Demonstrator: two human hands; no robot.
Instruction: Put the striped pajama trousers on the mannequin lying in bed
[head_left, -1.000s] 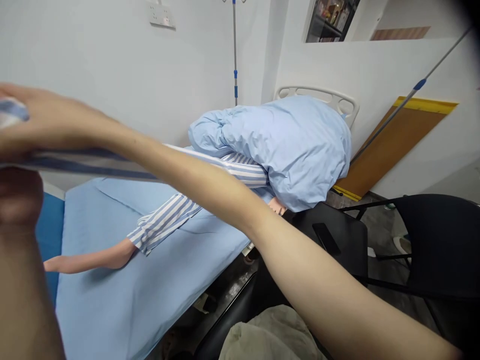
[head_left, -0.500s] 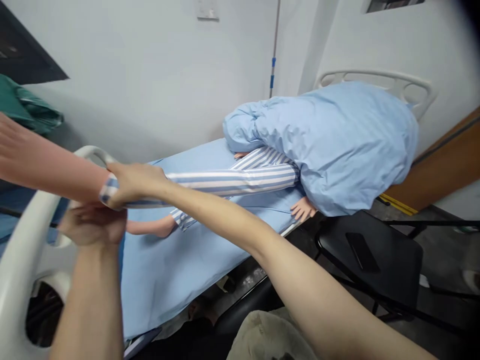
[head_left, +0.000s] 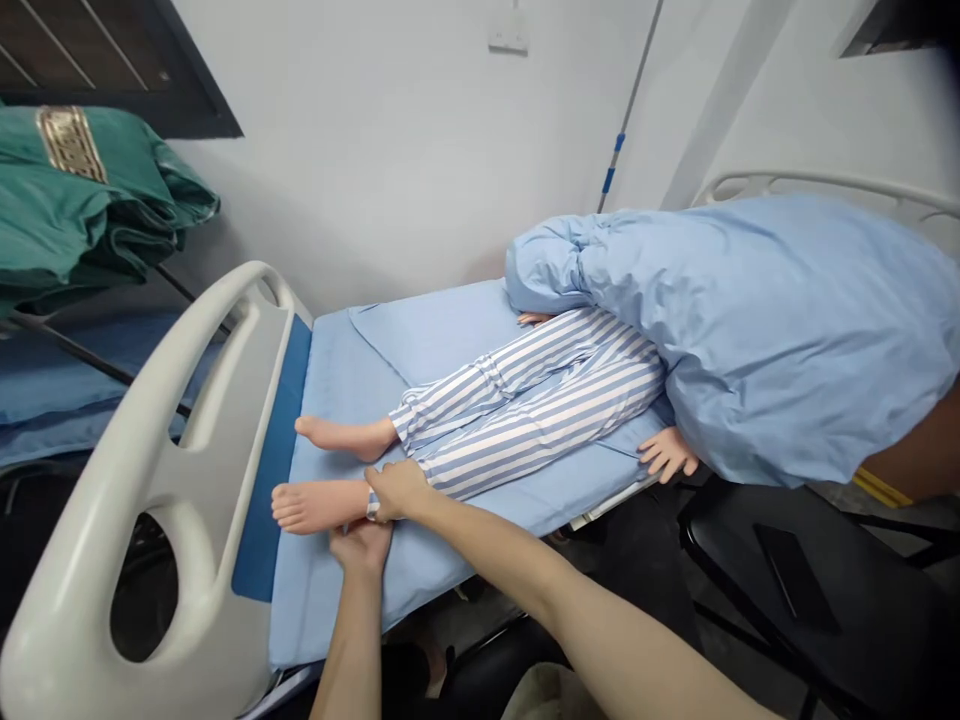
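A manikin in blue-and-white striped trousers point(head_left: 540, 440) lies on its back on a bed with a light blue sheet point(head_left: 442, 330). My right hand point(head_left: 401, 490) is wrapped over the trouser cuff at the ankle of the nearer leg. From below, my left hand point(head_left: 361, 545) cups the same ankle, palm up, its fingers partly hidden under the leg. The nearer foot point(head_left: 319, 506) points toward the footboard, low over the sheet. Beside it, the farther foot point(head_left: 349, 437) rests on the bed. A blue cover point(head_left: 780, 330) hides the manikin's upper body; one manikin hand point(head_left: 667, 453) sticks out at the bed's edge.
A white and blue footboard point(head_left: 217, 400) rises at the left end of the bed. Green folded cloth point(head_left: 82, 220) hangs beyond it. On the right, a black chair point(head_left: 885, 580) bears a dark phone-like object point(head_left: 795, 575). A thin pole point(head_left: 630, 110) leans at the wall.
The manikin's nearer leg has come down from above the footboard to the bed, both my hands staying on its ankle. The view has shifted left and back.
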